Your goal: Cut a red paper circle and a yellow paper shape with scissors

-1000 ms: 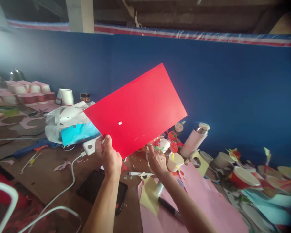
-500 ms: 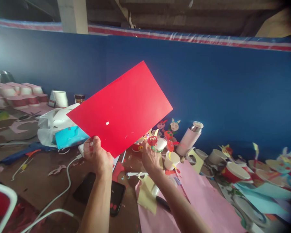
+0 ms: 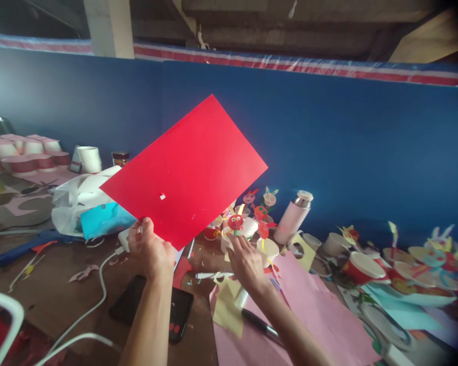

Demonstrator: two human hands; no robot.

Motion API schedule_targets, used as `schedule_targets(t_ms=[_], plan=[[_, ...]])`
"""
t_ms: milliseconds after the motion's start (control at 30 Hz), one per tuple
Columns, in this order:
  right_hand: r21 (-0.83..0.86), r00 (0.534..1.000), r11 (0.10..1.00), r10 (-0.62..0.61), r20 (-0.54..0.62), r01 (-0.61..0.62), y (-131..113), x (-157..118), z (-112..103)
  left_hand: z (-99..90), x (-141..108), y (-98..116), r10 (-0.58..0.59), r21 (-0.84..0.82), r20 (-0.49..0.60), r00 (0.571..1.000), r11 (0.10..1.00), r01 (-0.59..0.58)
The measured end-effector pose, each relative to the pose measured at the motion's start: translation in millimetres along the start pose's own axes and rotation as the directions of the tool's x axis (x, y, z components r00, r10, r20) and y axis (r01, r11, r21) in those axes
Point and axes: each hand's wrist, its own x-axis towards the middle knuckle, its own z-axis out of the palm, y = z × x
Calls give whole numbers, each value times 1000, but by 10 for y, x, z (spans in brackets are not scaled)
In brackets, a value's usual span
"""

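Note:
A large red sheet [image 3: 198, 162] is held up at a tilt by my left hand [image 3: 151, 251], which pinches its lower left edge with the thumb in front. A small white speck shows on the sheet. My right hand [image 3: 247, 259] is off the sheet, below its right part, with the fingers apart and nothing seen in them. Just beyond those fingers stand paper cups with red paper figures [image 3: 235, 222]. A white pen [image 3: 213, 275] lies on the table left of my right hand.
A pink flask [image 3: 293, 216] stands by the blue partition. Pink paper [image 3: 320, 315] and a black-handled tool [image 3: 261, 325] lie at front right. A black phone [image 3: 181, 310], white cable, blue glue gun [image 3: 26, 246] and plastic bag [image 3: 66, 206] are at left; decorated cups [image 3: 366, 267] at right.
The view has shifted slightly. My right hand has moved a little right and down, away from the red sheet, and its fingers have spread. The sheet stays in my left hand.

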Motion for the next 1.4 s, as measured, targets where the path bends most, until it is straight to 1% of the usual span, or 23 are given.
schedule_targets(t_ms=[33,67,100,167,233,300,367,467,567,633,733,867,1000,1100,1167,1233,1400], plan=[[21,1000,1000,-20,-10,21,127,-111,-83,-6,0,-8,-9,7,5,1000,1000,9],[34,1000,999,-7,-30,8,283,-220,-172,-10,-5,-16,-21,10,13,1000,1000,21],[40,999,999,25,-48,-24,458,-318,-261,-11,-18,-24,-40,5,25,999,999,40],[39,989,991,131,-69,-129,822,-453,-408,-3,-59,-37,-95,-19,54,994,995,96],[29,969,971,239,-63,-238,1115,-498,-476,11,-110,-44,-144,-39,75,987,988,147],[41,960,959,281,-7,-280,1270,-471,-454,23,-155,-47,-162,-48,83,983,985,167],[53,955,954,292,46,-294,1290,-413,-372,23,-185,-50,-174,-50,88,981,983,179],[60,952,954,289,97,-295,1207,-338,-242,3,-199,-60,-188,-39,94,978,981,193],[67,948,951,292,124,-301,1208,-314,-200,-26,-194,-86,-190,-11,104,976,981,192],[83,943,944,307,129,-318,1309,-309,-228,-41,-191,-113,-194,6,119,974,981,195],[143,940,933,312,139,-331,1551,-281,-308,-55,-202,-159,-220,24,129,967,975,219],[254,952,926,234,196,-280,1828,-211,-354,-69,-230,-205,-256,40,146,956,967,252],[314,954,919,163,252,-240,1962,-146,-305,-82,-229,-223,-262,50,132,956,965,257],[335,944,916,114,311,-221,2026,-107,-275,-89,-216,-228,-252,67,131,959,967,245],[326,931,918,104,349,-224,2068,-85,-266,-92,-214,-230,-247,72,143,958,968,239],[293,917,923,125,380,-247,2113,-64,-260,-93,-219,-234,-243,70,150,958,970,235],[121,875,935,259,410,-333,2225,1,-229,-91,-236,-243,-260,69,158,953,965,252]])
